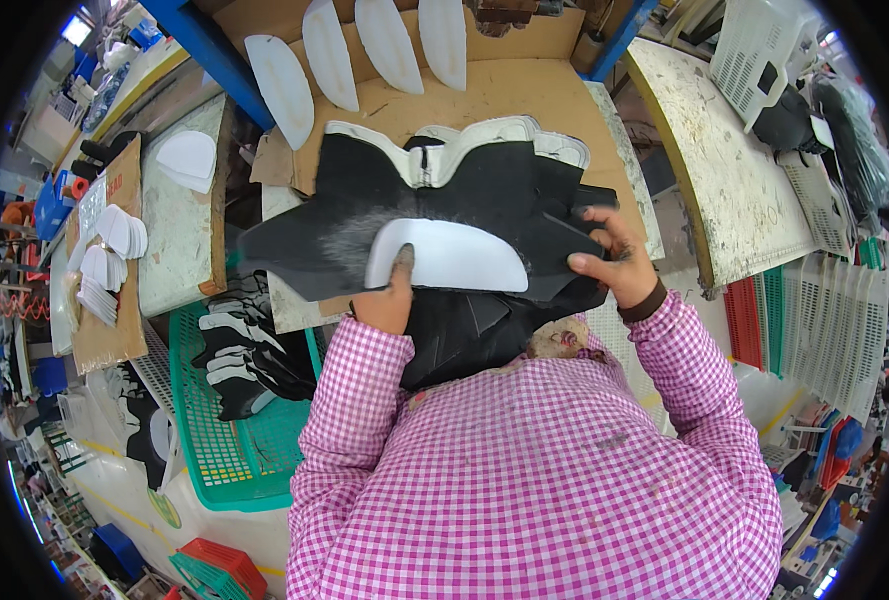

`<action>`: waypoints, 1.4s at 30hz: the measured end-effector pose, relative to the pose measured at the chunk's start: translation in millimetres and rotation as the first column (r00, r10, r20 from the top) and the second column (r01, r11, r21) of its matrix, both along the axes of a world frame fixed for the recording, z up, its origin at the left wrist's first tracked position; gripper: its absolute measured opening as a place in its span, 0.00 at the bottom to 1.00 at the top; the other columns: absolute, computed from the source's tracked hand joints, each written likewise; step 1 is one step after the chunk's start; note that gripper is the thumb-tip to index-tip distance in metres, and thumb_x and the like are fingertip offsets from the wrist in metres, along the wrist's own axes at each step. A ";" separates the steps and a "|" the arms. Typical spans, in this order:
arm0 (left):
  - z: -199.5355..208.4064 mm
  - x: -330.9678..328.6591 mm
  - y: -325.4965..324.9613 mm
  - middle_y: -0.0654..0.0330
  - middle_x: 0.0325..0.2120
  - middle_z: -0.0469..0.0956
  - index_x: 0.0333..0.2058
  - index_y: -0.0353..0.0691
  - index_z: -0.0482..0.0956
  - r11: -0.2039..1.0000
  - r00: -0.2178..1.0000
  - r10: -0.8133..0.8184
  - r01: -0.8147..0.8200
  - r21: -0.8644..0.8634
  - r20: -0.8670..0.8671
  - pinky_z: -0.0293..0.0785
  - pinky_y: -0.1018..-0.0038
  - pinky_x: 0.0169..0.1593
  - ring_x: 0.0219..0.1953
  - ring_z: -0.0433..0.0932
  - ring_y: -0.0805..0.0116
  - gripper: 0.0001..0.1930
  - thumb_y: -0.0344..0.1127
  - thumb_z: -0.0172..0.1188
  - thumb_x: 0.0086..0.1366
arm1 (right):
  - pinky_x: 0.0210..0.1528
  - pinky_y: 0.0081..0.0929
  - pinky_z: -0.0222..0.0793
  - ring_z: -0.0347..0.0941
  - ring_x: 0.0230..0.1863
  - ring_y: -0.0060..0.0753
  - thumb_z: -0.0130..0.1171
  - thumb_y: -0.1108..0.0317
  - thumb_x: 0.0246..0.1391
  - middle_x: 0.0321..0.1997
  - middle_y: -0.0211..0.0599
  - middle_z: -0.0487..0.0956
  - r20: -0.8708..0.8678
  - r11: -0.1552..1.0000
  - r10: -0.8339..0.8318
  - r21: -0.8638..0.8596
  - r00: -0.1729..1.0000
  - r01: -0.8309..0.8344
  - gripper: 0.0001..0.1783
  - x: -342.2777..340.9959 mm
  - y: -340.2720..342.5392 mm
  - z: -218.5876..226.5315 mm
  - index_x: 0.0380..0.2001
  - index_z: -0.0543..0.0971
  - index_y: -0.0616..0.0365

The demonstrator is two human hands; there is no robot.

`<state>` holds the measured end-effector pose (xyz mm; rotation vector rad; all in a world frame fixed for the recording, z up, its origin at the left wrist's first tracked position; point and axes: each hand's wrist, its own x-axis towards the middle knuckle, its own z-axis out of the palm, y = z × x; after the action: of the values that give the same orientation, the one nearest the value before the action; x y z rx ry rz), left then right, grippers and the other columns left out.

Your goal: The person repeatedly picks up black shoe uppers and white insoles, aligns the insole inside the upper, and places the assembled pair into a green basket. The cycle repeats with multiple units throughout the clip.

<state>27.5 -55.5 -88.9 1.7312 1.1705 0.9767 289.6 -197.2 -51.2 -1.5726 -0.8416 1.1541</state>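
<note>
A black fabric piece with pointed side wings is held up in front of me, its wavy upper edge trimmed in white. Against its lower middle lies a smooth white half-moon piece. My left hand is closed at the lower edge, its thumb pressing on the white piece and its fingers hidden behind. At the right wing, my right hand pinches the black fabric between thumb and fingers. More black fabric hangs below, close to my lap. Further white-trimmed black pieces show behind the held one.
Several white half-moon pieces stand against the cardboard at the back. Left are a green basket of black and white pieces and a side table with a white stack. Another table stands right, near stacked crates.
</note>
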 end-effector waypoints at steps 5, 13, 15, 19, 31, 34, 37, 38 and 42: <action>32.3 -11.8 -6.0 0.54 0.31 0.77 0.41 0.32 0.73 0.922 0.718 0.287 -0.026 -0.387 0.634 0.67 0.77 0.18 0.22 0.75 0.67 0.10 0.30 0.54 0.63 | 0.22 0.14 0.64 0.67 0.20 0.21 0.47 0.60 0.61 0.43 0.45 0.76 -0.476 0.860 0.142 0.494 0.868 0.130 0.26 7.0 -5.9 1.7 0.58 0.59 0.62; 65.5 4.1 -37.1 0.55 0.39 0.74 0.49 0.39 0.67 0.893 0.617 0.377 -0.043 -0.448 0.691 0.68 0.74 0.23 0.32 0.75 0.64 0.14 0.30 0.51 0.65 | 0.54 0.32 0.65 0.69 0.52 0.31 0.61 0.61 0.53 0.50 0.40 0.75 -0.482 0.905 0.394 0.353 0.783 -0.238 0.27 -100.8 58.2 2.7 0.54 0.69 0.61; 64.1 3.0 -39.1 0.54 0.39 0.75 0.49 0.37 0.67 0.943 0.566 0.282 -0.016 -0.332 0.775 0.68 0.73 0.24 0.31 0.76 0.64 0.14 0.32 0.51 0.65 | 0.54 0.31 0.64 0.70 0.51 0.33 0.60 0.63 0.54 0.49 0.38 0.76 -0.648 0.887 0.401 0.451 0.647 -0.098 0.22 -123.1 88.6 13.1 0.51 0.72 0.60; 55.6 -16.5 -30.3 0.52 0.38 0.76 0.48 0.33 0.67 0.935 0.643 0.343 -0.169 -0.311 0.685 0.71 0.73 0.25 0.28 0.76 0.64 0.15 0.33 0.51 0.66 | 0.53 0.29 0.65 0.71 0.49 0.32 0.61 0.66 0.53 0.46 0.37 0.77 -0.606 0.935 0.164 0.346 0.779 0.072 0.19 -151.8 114.4 21.3 0.47 0.74 0.61; 25.4 -60.6 -12.7 0.46 0.57 0.65 0.56 0.31 0.64 0.752 0.777 0.438 -0.041 0.658 -0.452 0.59 0.62 0.61 0.58 0.65 0.53 0.22 0.34 0.50 0.65 | 0.48 0.29 0.74 0.76 0.47 0.47 0.56 0.77 0.49 0.53 0.50 0.74 0.855 0.586 -0.083 0.458 0.512 -0.669 0.31 -198.8 130.0 15.8 0.59 0.65 0.61; 18.2 -69.0 -13.5 0.45 0.56 0.65 0.58 0.30 0.62 0.687 0.679 0.502 0.062 0.724 -0.535 0.59 0.63 0.61 0.59 0.64 0.52 0.24 0.34 0.50 0.65 | 0.36 0.34 0.76 0.78 0.36 0.45 0.56 0.74 0.42 0.48 0.55 0.75 0.765 0.533 -0.131 0.591 0.631 -0.605 0.33 -194.5 139.9 15.9 0.57 0.67 0.59; 19.4 -75.4 -26.0 0.43 0.49 0.73 0.51 0.26 0.68 0.881 0.944 0.331 -0.305 0.363 -0.010 0.69 0.63 0.53 0.49 0.74 0.50 0.19 0.32 0.50 0.65 | 0.32 0.39 0.73 0.76 0.29 0.53 0.57 0.73 0.40 0.29 0.52 0.78 0.706 0.773 0.203 0.310 0.679 -0.554 0.30 -191.5 154.1 12.0 0.53 0.71 0.58; 20.4 -76.9 -27.0 0.43 0.47 0.74 0.49 0.25 0.70 0.864 0.939 0.345 -0.313 0.394 -0.011 0.70 0.63 0.51 0.46 0.76 0.50 0.18 0.32 0.50 0.65 | 0.33 0.39 0.73 0.75 0.28 0.54 0.58 0.73 0.39 0.25 0.50 0.77 0.747 0.747 0.255 0.251 0.614 -0.615 0.31 -191.5 159.3 9.9 0.53 0.71 0.57; 11.2 -74.9 -20.8 0.45 0.38 0.77 0.44 0.29 0.75 0.750 0.858 0.430 -0.166 0.641 -0.281 0.72 0.59 0.46 0.41 0.77 0.46 0.16 0.27 0.51 0.57 | 0.32 0.37 0.74 0.77 0.30 0.49 0.54 0.76 0.43 0.45 0.50 0.75 0.899 0.656 0.096 0.265 0.427 -0.706 0.45 -209.9 163.5 -2.4 0.66 0.50 0.53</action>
<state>-47.4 -76.2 -77.7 2.3920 1.5729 1.3258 79.7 -33.7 -53.6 -1.2694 -2.1677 0.2107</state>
